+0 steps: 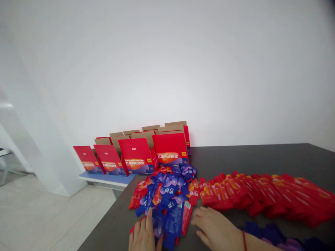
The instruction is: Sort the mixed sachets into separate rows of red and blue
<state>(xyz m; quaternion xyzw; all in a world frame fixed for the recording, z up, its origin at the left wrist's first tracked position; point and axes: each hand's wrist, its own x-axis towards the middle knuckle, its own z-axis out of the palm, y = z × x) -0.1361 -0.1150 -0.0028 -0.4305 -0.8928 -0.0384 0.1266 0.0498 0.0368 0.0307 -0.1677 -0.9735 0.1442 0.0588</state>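
Observation:
My left hand lies at the bottom edge, its fingers stretched flat on blue and red sachets at the near end of a heaped pile of sachets. My right hand, with a red string on the wrist, rests palm down on the dark table, fingers extended toward the pile and touching a red sachet's edge. To its right runs a long overlapping row of red sachets. Neither hand grips anything that I can see.
Several open red cardboard boxes stand against the white wall at the table's back left, some on a lower blue bench. Blue and purple sachets lie near my right forearm. The floor drops off to the left.

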